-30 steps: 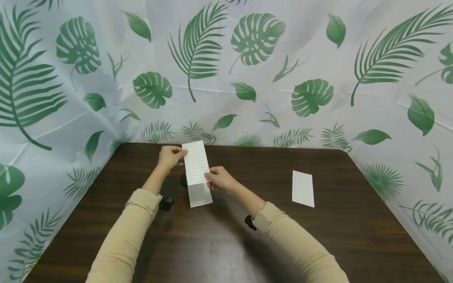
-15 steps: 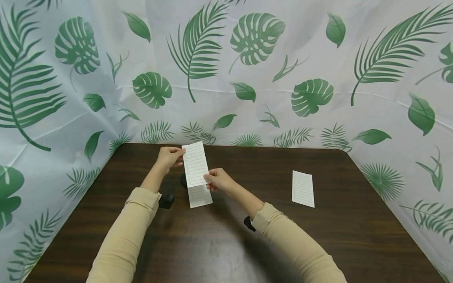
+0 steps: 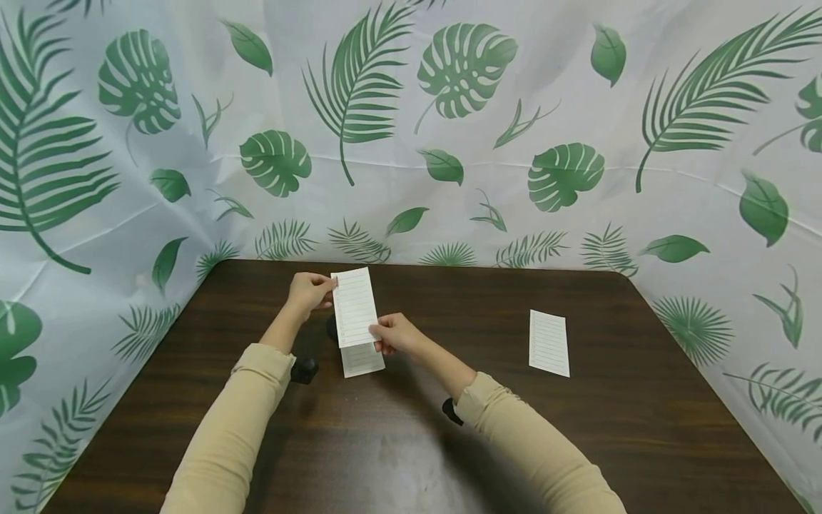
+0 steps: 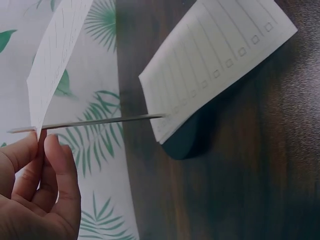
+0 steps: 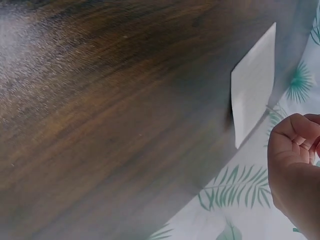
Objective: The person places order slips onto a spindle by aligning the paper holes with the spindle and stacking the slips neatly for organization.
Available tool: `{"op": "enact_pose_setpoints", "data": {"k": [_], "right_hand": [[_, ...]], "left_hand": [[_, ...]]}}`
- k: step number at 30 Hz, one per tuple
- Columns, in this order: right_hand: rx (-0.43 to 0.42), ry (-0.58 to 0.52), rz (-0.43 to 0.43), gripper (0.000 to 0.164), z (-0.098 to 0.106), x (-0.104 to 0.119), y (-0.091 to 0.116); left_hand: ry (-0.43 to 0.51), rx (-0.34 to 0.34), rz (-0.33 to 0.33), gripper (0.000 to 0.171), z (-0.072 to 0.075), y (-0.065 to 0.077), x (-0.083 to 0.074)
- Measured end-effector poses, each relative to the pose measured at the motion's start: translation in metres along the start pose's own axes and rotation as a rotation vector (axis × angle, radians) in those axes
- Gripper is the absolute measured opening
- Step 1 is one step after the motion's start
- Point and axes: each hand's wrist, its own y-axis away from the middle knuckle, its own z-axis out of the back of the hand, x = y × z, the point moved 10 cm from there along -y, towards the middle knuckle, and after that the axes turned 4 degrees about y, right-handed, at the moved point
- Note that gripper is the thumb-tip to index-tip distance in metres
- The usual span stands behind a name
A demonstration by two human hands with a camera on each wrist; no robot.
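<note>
My left hand pinches the upper left edge of a lined paper slip with small checkboxes. My right hand pinches its lower right edge between thumb and fingers. A second lined slip lies just below, over a dark round base. From it a thin metal spike rises. In the left wrist view the spike appears to pass through the held slip, close to my left fingers. In the right wrist view my curled fingers are partly out of frame, and the lower slip sits slightly raised off the table.
Another lined slip lies flat on the right side of the dark wooden table. A white cloth backdrop with green leaf prints stands along the back and sides.
Both hands have lowered the held slip slightly toward the slip below, now covering more of it. The grips stay the same, and the slip on the right has not moved.
</note>
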Motion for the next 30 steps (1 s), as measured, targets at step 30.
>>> {"op": "enact_pose_setpoints", "data": {"k": [30], "right_hand": [[0.040, 0.142, -0.124, 0.035, -0.013, -0.040, -0.006]], "left_hand": [[-0.158, -0.098, 0.062, 0.025, -0.013, -0.009, 0.051]]}}
